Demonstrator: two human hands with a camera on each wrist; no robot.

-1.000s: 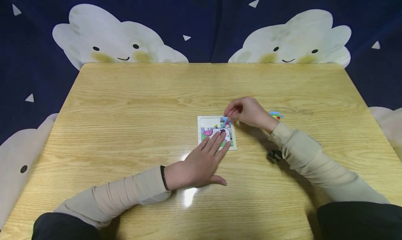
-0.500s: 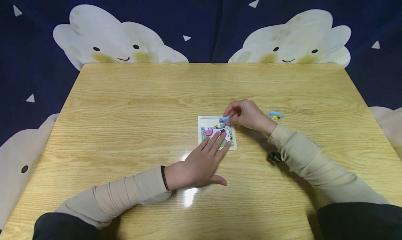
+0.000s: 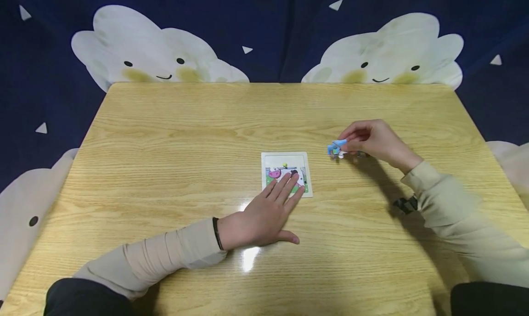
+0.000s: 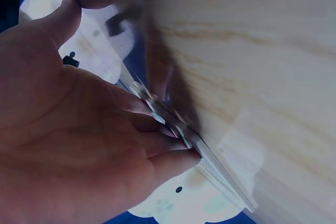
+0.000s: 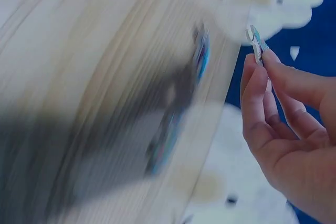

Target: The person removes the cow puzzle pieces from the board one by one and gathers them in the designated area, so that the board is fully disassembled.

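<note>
A small square puzzle board (image 3: 284,156) with a white rim lies mid-table, showing a cow with a pink muzzle; its upper part is bare white. My left hand (image 3: 266,215) rests on the lower part of the board, fingers straight and spread. Right of the board, my right hand (image 3: 378,141) pinches a blue puzzle piece (image 5: 255,43) between thumb and fingertips, held above the table. In the right wrist view, two more puzzle pieces, a nearer one (image 5: 165,142) and a farther one (image 5: 201,59), lie blurred on the tabletop. The head view shows them partly hidden by the right hand.
The wooden table (image 3: 186,123) reaches back to a dark blue curtain (image 3: 272,22) with white clouds on it. A black object (image 3: 405,205) shows at the right wrist. Light glares off the tabletop near the left hand.
My right hand has lifted a puzzle piece from the board's upper right corner and carried it rightward over the loose pieces. The left hand has stayed on the board.
</note>
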